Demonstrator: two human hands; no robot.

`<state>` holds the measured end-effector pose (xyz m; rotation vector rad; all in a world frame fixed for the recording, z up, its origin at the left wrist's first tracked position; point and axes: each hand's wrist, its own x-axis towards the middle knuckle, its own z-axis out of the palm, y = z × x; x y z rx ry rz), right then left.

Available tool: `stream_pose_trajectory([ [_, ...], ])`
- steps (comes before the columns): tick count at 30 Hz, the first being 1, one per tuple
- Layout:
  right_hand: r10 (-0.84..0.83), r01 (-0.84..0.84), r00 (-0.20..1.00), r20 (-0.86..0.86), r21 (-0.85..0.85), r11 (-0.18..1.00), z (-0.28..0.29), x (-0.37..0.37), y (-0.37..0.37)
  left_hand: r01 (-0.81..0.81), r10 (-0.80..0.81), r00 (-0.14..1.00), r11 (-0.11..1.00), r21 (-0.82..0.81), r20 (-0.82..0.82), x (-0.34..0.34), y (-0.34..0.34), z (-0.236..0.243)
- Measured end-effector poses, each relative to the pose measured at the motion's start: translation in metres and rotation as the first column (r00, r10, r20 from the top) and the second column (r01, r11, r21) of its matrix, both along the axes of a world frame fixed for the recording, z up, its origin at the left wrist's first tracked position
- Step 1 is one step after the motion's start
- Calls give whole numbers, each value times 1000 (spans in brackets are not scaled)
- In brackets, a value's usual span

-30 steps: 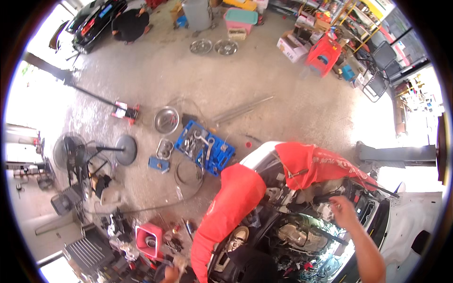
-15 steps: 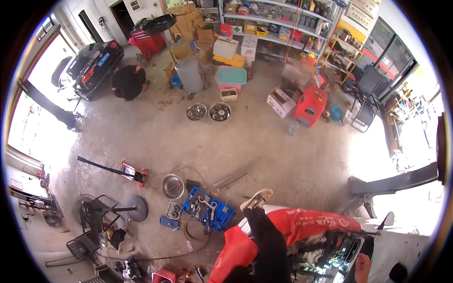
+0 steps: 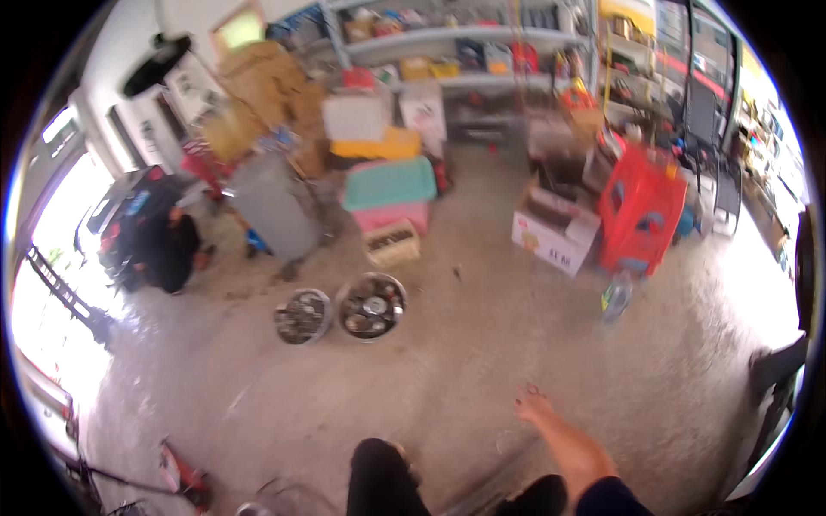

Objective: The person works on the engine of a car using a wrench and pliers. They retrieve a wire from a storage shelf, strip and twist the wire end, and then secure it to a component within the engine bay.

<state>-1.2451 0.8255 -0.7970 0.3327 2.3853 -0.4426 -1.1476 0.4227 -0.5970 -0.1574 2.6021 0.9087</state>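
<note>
My right hand (image 3: 535, 404) reaches in from the lower right over the bare concrete floor (image 3: 465, 361), its fingers apart and slightly blurred, and I make out nothing held in it. My left hand is out of view. My dark-clad legs show along the bottom edge. Nearest ahead on the floor stand two metal bowls of parts (image 3: 371, 322), a plastic bottle (image 3: 616, 297) and a white cardboard box (image 3: 551, 241).
A red plastic stool (image 3: 641, 215), lidded tub (image 3: 387, 185), grey drum (image 3: 271, 206) and loaded shelving (image 3: 465, 39) stand ahead. Left, a crouching person in black (image 3: 168, 245) is beside a dark car (image 3: 120, 224). A floor jack (image 3: 181, 473) lies lower left.
My view has swung up from the engine bay to the floor and shelves; bowls and boxes appear much nearer. My right hand has left the car and is over the floor.
</note>
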Motion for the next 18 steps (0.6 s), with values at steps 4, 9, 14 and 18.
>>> stream_pose_trajectory([
  [4, -457, 511, 835, -307, 124, 850, -191, -128, -32, 89, -94, 990, 995, -51, -107, -196, 57, -158],
  [9, -284, 353, 913, -294, 217, 910, -166, -45, -90, 52, -42, 997, 986, -160, 63, -199, -3, -200],
  [14, -246, 279, 917, 315, -66, 958, -67, -68, 74, 178, -177, 983, 984, -22, 55, -280, 52, -99],
  [18, -52, 74, 994, 92, -253, 965, 113, -59, 50, 68, -54, 989, 993, -96, 137, -310, -7, 43],
])
